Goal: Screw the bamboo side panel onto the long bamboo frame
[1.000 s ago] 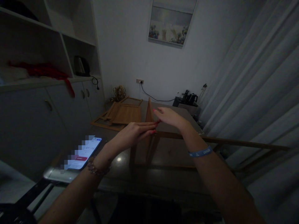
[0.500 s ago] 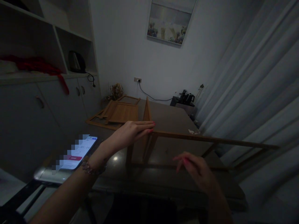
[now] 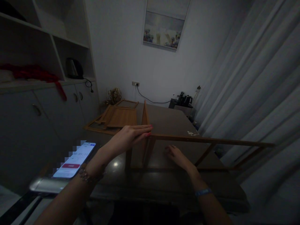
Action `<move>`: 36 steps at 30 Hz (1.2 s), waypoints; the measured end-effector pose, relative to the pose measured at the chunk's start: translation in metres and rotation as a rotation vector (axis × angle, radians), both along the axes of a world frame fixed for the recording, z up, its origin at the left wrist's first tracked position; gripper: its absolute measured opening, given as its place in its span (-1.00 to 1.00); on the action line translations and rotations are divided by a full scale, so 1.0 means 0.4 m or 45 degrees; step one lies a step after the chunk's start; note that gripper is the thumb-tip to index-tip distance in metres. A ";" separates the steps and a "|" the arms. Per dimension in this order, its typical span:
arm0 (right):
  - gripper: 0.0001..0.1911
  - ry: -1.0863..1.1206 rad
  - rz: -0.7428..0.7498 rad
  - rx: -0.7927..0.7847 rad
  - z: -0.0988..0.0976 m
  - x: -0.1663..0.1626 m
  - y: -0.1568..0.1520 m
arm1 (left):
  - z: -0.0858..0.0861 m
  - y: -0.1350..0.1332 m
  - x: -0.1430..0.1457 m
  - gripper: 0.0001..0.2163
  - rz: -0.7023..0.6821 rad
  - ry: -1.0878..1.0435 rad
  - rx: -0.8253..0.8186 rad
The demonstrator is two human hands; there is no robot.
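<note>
- If the left hand point(image 3: 130, 136) slackens, the upright wooden panel point(image 3: 144, 116) could tip on the table point(image 3: 166, 117).
- Left hand: fingers straight, thumb close beneath, touching the panel's near top corner; grip cannot be told.
- Right hand point(image 3: 178, 157): loosely open, nothing visible held, near the wooden frame point(image 3: 206, 139) standing right of the panel.

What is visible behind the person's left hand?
Behind the left hand, an upright brown wooden panel rises, with a flat brown wooden board farther back; the hand hides the panel's middle.
</note>
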State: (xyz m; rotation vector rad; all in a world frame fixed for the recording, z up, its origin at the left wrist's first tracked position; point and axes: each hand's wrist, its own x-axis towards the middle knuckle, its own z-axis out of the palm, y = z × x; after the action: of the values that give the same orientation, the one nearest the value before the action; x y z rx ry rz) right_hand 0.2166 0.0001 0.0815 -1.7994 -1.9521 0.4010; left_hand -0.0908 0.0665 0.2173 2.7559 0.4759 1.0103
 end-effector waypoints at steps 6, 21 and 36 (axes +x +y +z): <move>-0.85 0.041 0.060 -0.033 -0.012 -0.001 0.013 | -0.002 0.002 -0.002 -0.65 -0.021 -0.010 0.013; -0.90 0.097 -0.007 0.029 -0.009 -0.006 0.048 | -0.008 0.008 0.002 -0.65 -0.004 0.000 0.022; -0.89 0.345 0.199 1.008 0.171 -0.270 -0.137 | -0.007 0.005 -0.001 -0.65 -0.001 0.017 -0.022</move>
State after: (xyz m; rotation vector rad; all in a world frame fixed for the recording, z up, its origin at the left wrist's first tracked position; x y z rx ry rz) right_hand 0.1087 -0.0547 0.1498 -1.0344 -1.7135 -0.0866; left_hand -0.0913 0.0683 0.2145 2.7494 0.4834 0.9832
